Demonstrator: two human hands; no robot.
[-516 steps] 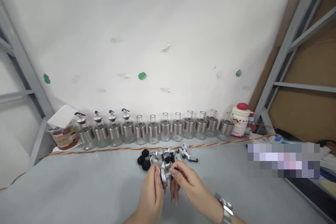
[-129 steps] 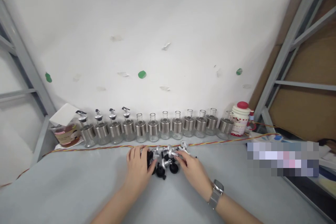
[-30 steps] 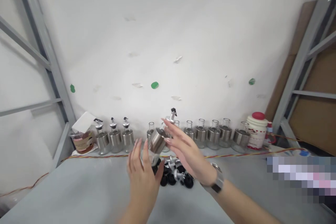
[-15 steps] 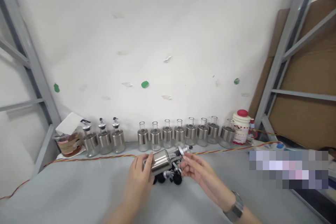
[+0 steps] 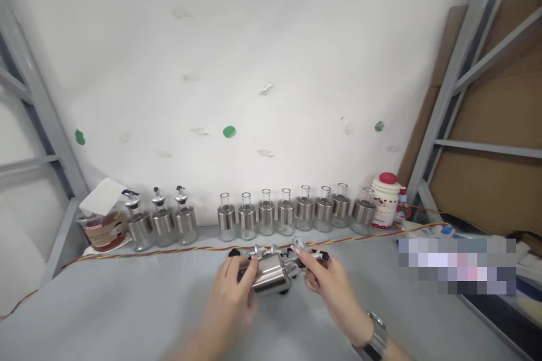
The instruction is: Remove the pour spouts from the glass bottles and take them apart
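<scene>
My left hand (image 5: 234, 287) is wrapped round the base end of a steel-sleeved glass bottle (image 5: 271, 272), which lies on its side with its neck to the right. At that neck, my right hand (image 5: 328, 276) pinches a silver and black pour spout (image 5: 315, 256). Whether the spout is fully seated is hidden by the fingers. Behind and beneath the bottle lie loose pour spouts (image 5: 256, 251), partly covered by it. A watch (image 5: 375, 338) sits on my right wrist.
Along the wall stand several open bottles (image 5: 266, 213) and, to the left, three bottles with spouts (image 5: 164, 225). A tub (image 5: 104, 231) is at far left, a cream jar with red lid (image 5: 385, 203) at right. A twisted red-yellow wire (image 5: 169, 251) crosses the grey table (image 5: 139, 304).
The bottle with the spout has come down and slightly right, now lying more level and covering more of the loose spouts. Both hands moved with it. The view shifted a little.
</scene>
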